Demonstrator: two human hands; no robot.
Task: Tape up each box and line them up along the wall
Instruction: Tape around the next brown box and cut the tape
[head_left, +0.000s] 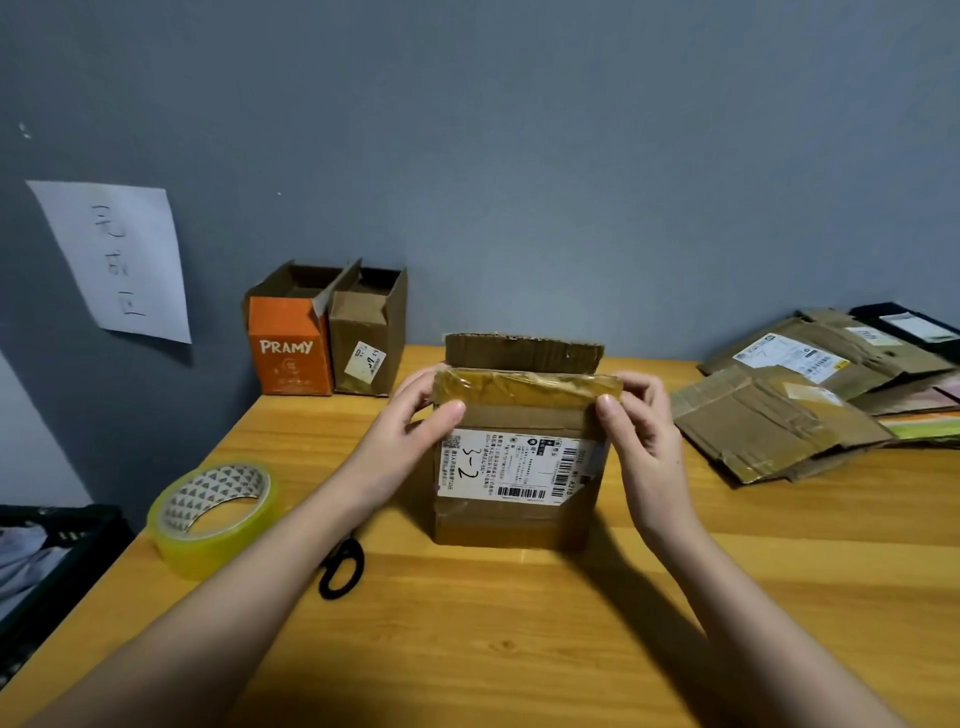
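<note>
Both your hands pinch the near top flap of the labelled cardboard box: your left hand at its left corner, your right hand at its right corner, thumbs on the front face and fingers curled over the flap. That box stands upright mid-table on the wooden table, its far flap upright, so the top is not yet sealed; old brown tape shows on the flap you hold. Judging by this, you are early on: two boxes, the orange PRAMY box and a plain brown box, stand side by side against the wall with tops open, insides too dark to read. A stack of flattened cartons waits at right. The tape roll and scissors lie near your left forearm, untouched.
</note>
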